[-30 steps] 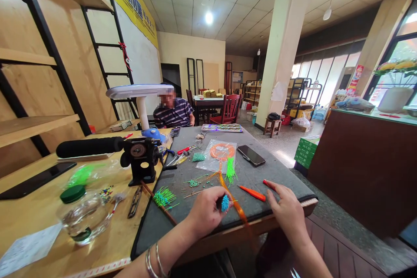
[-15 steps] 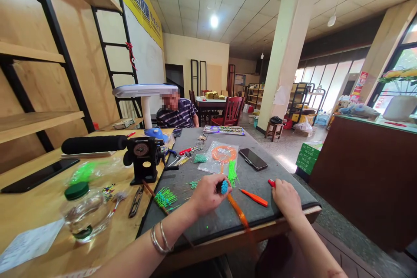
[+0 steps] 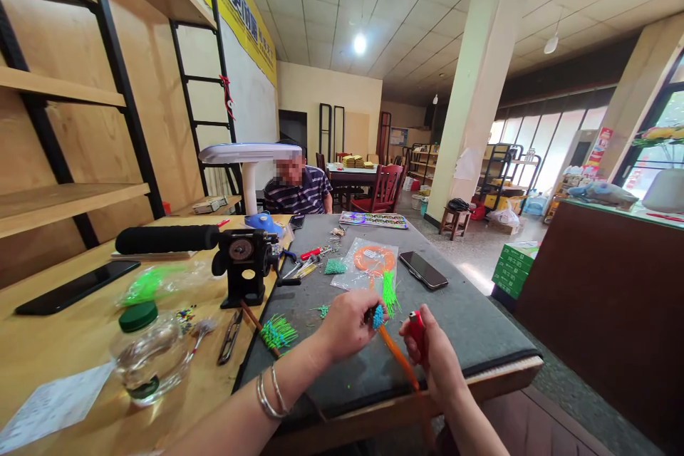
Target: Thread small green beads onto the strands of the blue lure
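My left hand (image 3: 347,324), with silver bangles on its wrist, is closed around a bundle of blue bead-like tips (image 3: 377,316). Orange strands (image 3: 400,356) trail from beside the bundle over the table's front edge. To its right, my right hand (image 3: 435,353) grips a red lighter (image 3: 416,331) upright, thumb near its top; no flame shows. Bright green strands (image 3: 390,293) lie just beyond the bundle. A plastic bag with an orange coil (image 3: 372,260) is behind them. Left of my left hand is a cluster of green strands with teal tips (image 3: 278,333).
A black hand-cranked machine (image 3: 246,267) stands at the left, near a green-capped jar (image 3: 142,356) and thread snips (image 3: 229,336). A phone (image 3: 423,269) lies right of the bag. Across the table sits a person (image 3: 304,189) in a striped shirt, behind a white lamp (image 3: 249,153).
My right hand has moved left from the table's right edge, bringing the red lighter upright near the bundle. The orange pointed tool there is now out of sight. My left hand keeps its grip.
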A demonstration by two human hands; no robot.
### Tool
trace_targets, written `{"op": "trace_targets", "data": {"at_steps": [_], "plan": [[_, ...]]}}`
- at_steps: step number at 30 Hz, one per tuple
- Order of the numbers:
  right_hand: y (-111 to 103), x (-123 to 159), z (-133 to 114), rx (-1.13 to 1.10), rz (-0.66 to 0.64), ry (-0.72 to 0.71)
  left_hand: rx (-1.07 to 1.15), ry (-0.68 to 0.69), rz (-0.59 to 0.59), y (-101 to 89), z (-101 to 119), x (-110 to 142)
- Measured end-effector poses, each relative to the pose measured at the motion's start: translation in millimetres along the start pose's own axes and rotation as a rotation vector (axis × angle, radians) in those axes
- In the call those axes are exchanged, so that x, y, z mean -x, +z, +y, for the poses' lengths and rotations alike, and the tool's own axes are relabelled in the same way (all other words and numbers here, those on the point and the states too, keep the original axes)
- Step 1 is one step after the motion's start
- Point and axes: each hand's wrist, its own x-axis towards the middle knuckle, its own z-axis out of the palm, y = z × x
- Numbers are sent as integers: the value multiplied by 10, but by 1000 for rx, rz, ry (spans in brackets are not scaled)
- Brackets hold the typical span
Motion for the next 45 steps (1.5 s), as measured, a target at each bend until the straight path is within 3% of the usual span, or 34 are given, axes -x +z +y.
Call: {"op": "trace_targets", "data": {"at_steps": [5,17,38,45], "plan": [[140,-123,79,-11,47,125,26,-18,12,5,16,-20],[171,-166,180,4,47,116,-10,-40,-43,66,30,-26],[180,-172,199,52,61,147,-30,-27,-34,88,1,-21],[90,-93,49,104,114,38,146,-98,-14,78,-12,-25]]}}
